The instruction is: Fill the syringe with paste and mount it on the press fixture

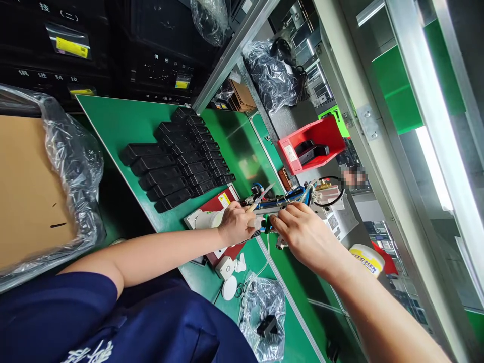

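My left hand [237,224] is closed around a clear, pale cylindrical piece [257,222], perhaps a syringe barrel. A thin stick-like tool with a whitish blade [263,195] juts out above the same fingers. My right hand [300,229] is closed at a small green fitting [266,223] on the end of that piece. A thin clear tube [268,247] hangs below the fitting. Both hands are in front of a bench machine with a red base [215,204], a yellow warning label and blue air hoses. My fingers hide much of what they grip.
Rows of black rectangular housings [162,171] lie on the green bench [117,118]. A red bin [313,146] holds black parts. A plastic bag [264,302] with a black part lies nearby. A white-and-yellow tub [367,259] stands right. Black crates [151,50] are stacked behind.
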Demonstrator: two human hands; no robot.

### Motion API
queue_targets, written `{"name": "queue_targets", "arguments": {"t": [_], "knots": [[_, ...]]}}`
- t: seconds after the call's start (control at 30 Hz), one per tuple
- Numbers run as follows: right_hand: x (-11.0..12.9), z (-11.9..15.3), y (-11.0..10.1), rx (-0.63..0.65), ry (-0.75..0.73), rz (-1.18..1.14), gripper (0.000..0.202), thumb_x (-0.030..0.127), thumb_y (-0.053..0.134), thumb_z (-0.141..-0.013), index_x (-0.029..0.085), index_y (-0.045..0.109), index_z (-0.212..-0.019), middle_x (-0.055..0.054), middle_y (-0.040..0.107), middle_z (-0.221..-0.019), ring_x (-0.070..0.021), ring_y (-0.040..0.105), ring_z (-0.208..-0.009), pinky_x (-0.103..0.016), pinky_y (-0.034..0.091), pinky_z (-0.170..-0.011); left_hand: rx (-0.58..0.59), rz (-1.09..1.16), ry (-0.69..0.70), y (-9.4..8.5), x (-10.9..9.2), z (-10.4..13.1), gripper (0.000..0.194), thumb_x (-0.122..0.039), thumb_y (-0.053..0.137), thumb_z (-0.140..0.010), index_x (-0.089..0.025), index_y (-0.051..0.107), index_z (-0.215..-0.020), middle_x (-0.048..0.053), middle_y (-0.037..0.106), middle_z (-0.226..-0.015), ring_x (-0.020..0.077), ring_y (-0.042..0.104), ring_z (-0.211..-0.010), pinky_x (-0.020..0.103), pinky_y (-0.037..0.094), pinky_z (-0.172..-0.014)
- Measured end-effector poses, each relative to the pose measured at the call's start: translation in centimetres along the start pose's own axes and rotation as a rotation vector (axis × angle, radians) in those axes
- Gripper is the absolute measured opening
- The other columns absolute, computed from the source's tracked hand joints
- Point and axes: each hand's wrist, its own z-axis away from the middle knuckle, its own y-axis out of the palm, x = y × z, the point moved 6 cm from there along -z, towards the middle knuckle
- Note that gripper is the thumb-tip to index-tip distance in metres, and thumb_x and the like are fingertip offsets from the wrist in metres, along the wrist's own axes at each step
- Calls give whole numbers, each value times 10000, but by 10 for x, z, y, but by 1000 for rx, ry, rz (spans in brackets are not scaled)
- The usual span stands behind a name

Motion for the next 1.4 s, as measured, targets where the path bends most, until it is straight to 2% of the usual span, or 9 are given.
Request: {"name": "queue_targets", "arguments": {"t": [0.2,0.37,0.53,0.63,0.77,0.93,1.13,1.4], "knots": [[9,-8,8,67,-30,46,113,158,572,-854,171,592,-744,-44,606,-691,-194,499,-630,-346,277,-653,11,-15,-7,1,2,-1,301,-338,484,-836,-188,623,-614,51,611,-619,174,565,-611,345,364,-674],[15,-12,16,73,-31,114,169,103,508,-857,179,555,-714,-41,579,-635,-200,493,-577,-348,256,-627,14,20,23,6,3,0,312,-370,490,-836,-187,638,-632,50,615,-623,180,577,-618,352,365,-671],[24,-17,31,140,-95,132,174,82,517,-833,182,551,-694,-47,595,-611,-205,523,-557,-349,260,-612,96,81,-1,14,6,4,248,-337,519,-827,-190,665,-691,50,670,-733,191,622,-715,351,382,-699],[27,-21,40,211,-121,118,177,63,508,-821,181,558,-698,-53,616,-607,-212,546,-547,-354,273,-606,170,129,-97,19,10,8,199,-296,536,-817,-196,681,-727,47,689,-778,203,640,-774,345,398,-703],[28,-28,50,317,-111,77,176,32,496,-797,172,562,-713,-72,641,-622,-220,571,-542,-358,284,-592,218,168,-194,23,15,11,180,-321,562,-808,-216,703,-769,53,699,-786,224,647,-799,362,422,-734],[32,-39,58,430,-93,38,189,11,488,-803,155,582,-726,-99,668,-659,-224,615,-595,-349,322,-589,237,152,-210,29,21,15,197,-332,558,-813,-216,716,-785,69,699,-791,246,650,-788,390,431,-752],[30,-44,72,679,-67,17,199,15,450,-845,127,614,-833,-124,701,-782,-232,669,-719,-327,421,-636,249,122,-160,30,26,13,215,-313,545,-810,-208,731,-834,55,716,-853,230,652,-771,393,434,-752],[21,-50,84,823,-43,-61,247,48,397,-900,102,634,-945,-141,704,-896,-247,682,-832,-329,478,-716,285,147,-237,21,32,11,249,-326,539,-821,-209,754,-864,73,718,-833,247,659,-805,402,435,-791]]}}
